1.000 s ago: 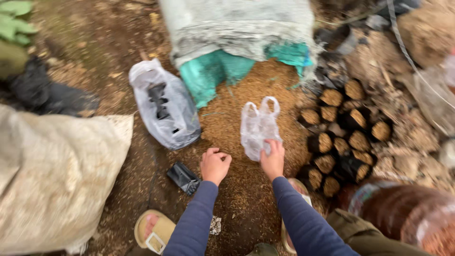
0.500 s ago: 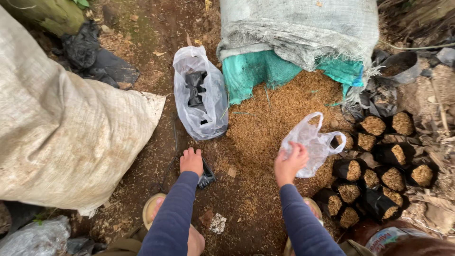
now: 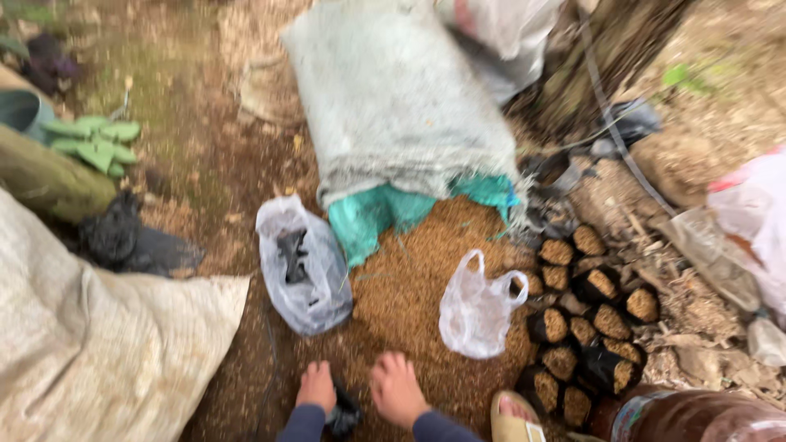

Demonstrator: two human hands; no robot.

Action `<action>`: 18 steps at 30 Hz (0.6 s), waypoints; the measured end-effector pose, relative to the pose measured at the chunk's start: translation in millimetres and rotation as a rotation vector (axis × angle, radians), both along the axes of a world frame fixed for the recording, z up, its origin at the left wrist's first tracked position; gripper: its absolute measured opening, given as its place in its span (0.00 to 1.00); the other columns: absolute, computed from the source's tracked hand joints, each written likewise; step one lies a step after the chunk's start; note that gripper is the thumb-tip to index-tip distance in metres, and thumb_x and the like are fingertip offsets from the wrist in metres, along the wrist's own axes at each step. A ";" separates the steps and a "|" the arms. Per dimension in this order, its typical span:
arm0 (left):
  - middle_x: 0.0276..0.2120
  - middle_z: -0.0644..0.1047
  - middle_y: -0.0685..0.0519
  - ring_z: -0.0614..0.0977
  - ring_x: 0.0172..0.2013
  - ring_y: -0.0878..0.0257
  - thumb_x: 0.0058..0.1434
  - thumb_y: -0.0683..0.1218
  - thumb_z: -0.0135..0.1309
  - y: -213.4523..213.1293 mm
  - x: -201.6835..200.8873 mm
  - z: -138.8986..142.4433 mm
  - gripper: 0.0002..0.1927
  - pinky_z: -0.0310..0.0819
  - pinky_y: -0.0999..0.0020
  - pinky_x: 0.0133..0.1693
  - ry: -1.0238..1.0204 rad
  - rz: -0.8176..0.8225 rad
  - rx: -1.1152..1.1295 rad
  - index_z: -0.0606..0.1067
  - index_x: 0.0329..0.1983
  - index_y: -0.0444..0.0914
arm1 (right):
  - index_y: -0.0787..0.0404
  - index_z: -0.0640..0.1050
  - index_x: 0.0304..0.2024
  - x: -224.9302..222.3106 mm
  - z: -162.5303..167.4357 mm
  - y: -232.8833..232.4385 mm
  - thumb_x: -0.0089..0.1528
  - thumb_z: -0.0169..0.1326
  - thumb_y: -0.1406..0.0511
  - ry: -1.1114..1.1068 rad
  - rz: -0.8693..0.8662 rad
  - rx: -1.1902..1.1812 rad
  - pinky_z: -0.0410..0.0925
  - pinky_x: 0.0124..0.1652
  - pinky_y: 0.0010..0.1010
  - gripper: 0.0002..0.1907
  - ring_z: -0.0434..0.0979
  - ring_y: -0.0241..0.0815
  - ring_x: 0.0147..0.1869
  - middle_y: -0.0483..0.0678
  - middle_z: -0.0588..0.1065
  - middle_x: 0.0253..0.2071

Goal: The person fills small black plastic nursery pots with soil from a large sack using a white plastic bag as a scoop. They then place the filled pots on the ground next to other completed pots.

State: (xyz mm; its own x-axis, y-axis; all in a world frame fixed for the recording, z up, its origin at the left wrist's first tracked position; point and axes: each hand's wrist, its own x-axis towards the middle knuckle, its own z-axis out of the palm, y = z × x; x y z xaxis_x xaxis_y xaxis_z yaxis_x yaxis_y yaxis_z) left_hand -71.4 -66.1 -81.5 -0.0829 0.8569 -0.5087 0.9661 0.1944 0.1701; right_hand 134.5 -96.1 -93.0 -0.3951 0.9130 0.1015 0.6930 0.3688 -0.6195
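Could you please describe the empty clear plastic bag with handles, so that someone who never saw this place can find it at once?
Start at the big grey-white sack lying at the top, with brown husk-like material spilling from its teal lining. On that brown pile, just left of the cluster of small black filled pots, stands the clear bag. Unlike the other plastic bag further left, which holds dark items, this one has two loop handles and looks empty.

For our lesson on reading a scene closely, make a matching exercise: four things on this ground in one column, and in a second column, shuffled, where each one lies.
Things
1. clear bag holding black pieces
2. empty clear carrier bag
3. small black filled bags
4. left hand

Places
A. far right, clustered together
B. bottom edge, against a black bag
C. on the brown husk pile, standing up
D. left of the teal sack mouth

Pairs: 1-D, 2-C, 3-A, 4-B
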 end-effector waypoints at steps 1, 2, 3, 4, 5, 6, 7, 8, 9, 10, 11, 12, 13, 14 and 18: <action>0.67 0.61 0.45 0.68 0.64 0.43 0.56 0.43 0.61 0.1 0.8 0.6 0.25 0.68 0.54 0.63 0.011 0.008 0.006 0.70 0.57 0.42 | 0.58 0.79 0.45 2.2 1.1 -7.6 0.59 0.60 0.66 0.012 0.026 -0.030 0.61 0.56 0.49 0.11 0.63 0.56 0.63 0.52 0.68 0.57; 0.66 0.62 0.45 0.68 0.64 0.44 0.56 0.43 0.61 0.1 0.5 1.3 0.25 0.68 0.54 0.63 0.036 0.017 0.002 0.70 0.57 0.42 | 0.58 0.78 0.46 5.6 1.5 -9.5 0.59 0.61 0.65 0.014 0.046 -0.055 0.61 0.56 0.49 0.12 0.63 0.56 0.63 0.52 0.68 0.57; 0.66 0.63 0.45 0.68 0.64 0.44 0.56 0.43 0.61 4.6 1.3 2.1 0.24 0.68 0.54 0.62 0.056 0.028 -0.007 0.70 0.57 0.42 | 0.57 0.78 0.46 8.4 1.5 -6.8 0.59 0.61 0.64 -0.002 0.046 -0.086 0.61 0.57 0.49 0.13 0.63 0.56 0.64 0.52 0.68 0.57; 0.65 0.63 0.45 0.69 0.64 0.44 0.57 0.44 0.60 7.2 2.1 3.0 0.24 0.69 0.54 0.62 0.079 0.037 -0.018 0.71 0.56 0.42 | 0.57 0.78 0.47 9.9 1.1 -3.7 0.59 0.61 0.63 -0.040 0.032 -0.113 0.61 0.57 0.49 0.15 0.62 0.55 0.64 0.51 0.68 0.57; 0.65 0.64 0.45 0.69 0.64 0.45 0.57 0.44 0.60 9.4 2.8 4.5 0.23 0.69 0.54 0.62 0.090 0.054 -0.031 0.71 0.56 0.42 | 0.56 0.78 0.48 16.1 0.8 2.7 0.59 0.62 0.63 -0.089 0.011 -0.147 0.61 0.58 0.49 0.16 0.62 0.55 0.64 0.51 0.67 0.57; 0.65 0.65 0.45 0.69 0.64 0.45 0.57 0.44 0.60 10.9 3.9 6.5 0.23 0.69 0.54 0.62 0.091 0.054 -0.036 0.71 0.56 0.42 | 0.56 0.77 0.49 22.4 0.8 11.5 0.58 0.62 0.62 -0.137 -0.009 -0.182 0.61 0.58 0.49 0.17 0.62 0.55 0.65 0.51 0.67 0.58; 0.64 0.65 0.45 0.70 0.63 0.45 0.57 0.44 0.60 10.7 4.5 9.1 0.22 0.69 0.54 0.62 0.088 0.055 -0.039 0.71 0.56 0.42 | 0.55 0.77 0.50 23.6 0.8 14.3 0.58 0.63 0.61 -0.191 -0.035 -0.218 0.61 0.59 0.48 0.18 0.62 0.55 0.65 0.51 0.67 0.58; 0.64 0.66 0.45 0.70 0.63 0.46 0.58 0.44 0.59 7.1 3.4 12.3 0.22 0.69 0.54 0.62 0.080 0.057 -0.049 0.72 0.55 0.41 | 0.55 0.77 0.51 23.9 1.2 13.2 0.58 0.63 0.60 -0.237 -0.050 -0.255 0.61 0.60 0.48 0.19 0.61 0.54 0.66 0.50 0.67 0.58; 0.63 0.67 0.45 0.70 0.63 0.46 0.58 0.45 0.59 1.4 3.3 15.3 0.21 0.69 0.54 0.62 0.064 0.051 -0.046 0.72 0.55 0.41 | 0.54 0.77 0.51 22.2 3.8 12.3 0.58 0.64 0.59 -0.275 -0.069 -0.286 0.60 0.60 0.48 0.20 0.61 0.54 0.66 0.50 0.67 0.58; 0.63 0.67 0.45 0.71 0.63 0.46 0.58 0.45 0.59 -5.2 1.0 18.7 0.21 0.69 0.54 0.62 0.048 0.056 -0.048 0.72 0.55 0.41 | 0.54 0.76 0.52 22.8 4.6 9.5 0.58 0.64 0.58 -0.289 -0.066 -0.306 0.60 0.61 0.48 0.21 0.61 0.54 0.67 0.50 0.66 0.58; 0.62 0.68 0.45 0.71 0.63 0.47 0.59 0.45 0.58 -12.1 -1.3 22.4 0.20 0.69 0.54 0.62 0.036 0.061 -0.050 0.72 0.55 0.41 | 0.53 0.76 0.53 20.1 6.1 5.5 0.58 0.64 0.57 -0.303 -0.047 -0.330 0.60 0.61 0.48 0.23 0.60 0.54 0.67 0.50 0.66 0.58; 0.62 0.69 0.45 0.71 0.63 0.47 0.59 0.45 0.58 -19.7 -3.9 26.1 0.20 0.69 0.54 0.62 0.012 0.064 -0.052 0.73 0.54 0.41 | 0.53 0.76 0.54 17.7 7.5 0.8 0.57 0.65 0.57 -0.301 -0.018 -0.350 0.60 0.62 0.48 0.24 0.60 0.53 0.67 0.49 0.66 0.59; 0.62 0.69 0.45 0.72 0.63 0.47 0.59 0.46 0.58 -22.5 -3.3 29.3 0.19 0.69 0.54 0.61 -0.012 0.063 -0.050 0.73 0.54 0.41 | 0.53 0.76 0.55 14.2 10.8 -3.3 0.57 0.65 0.56 -0.266 0.017 -0.362 0.60 0.62 0.48 0.25 0.60 0.53 0.68 0.49 0.66 0.59; 0.61 0.70 0.45 0.72 0.62 0.48 0.60 0.46 0.58 -24.2 -0.6 32.0 0.19 0.69 0.54 0.61 -0.042 0.058 -0.047 0.73 0.54 0.41 | 0.52 0.75 0.56 11.0 14.5 -6.4 0.57 0.66 0.55 -0.235 0.056 -0.374 0.60 0.63 0.48 0.26 0.60 0.53 0.68 0.49 0.66 0.59; 0.51 0.77 0.37 0.78 0.54 0.40 0.59 0.42 0.54 -23.0 20.6 45.1 0.16 0.73 0.49 0.56 -0.263 0.057 0.074 0.72 0.51 0.37 | 0.55 0.63 0.66 -14.9 33.1 -15.5 0.51 0.72 0.53 -0.058 0.131 -0.377 0.58 0.66 0.46 0.47 0.58 0.55 0.71 0.50 0.63 0.65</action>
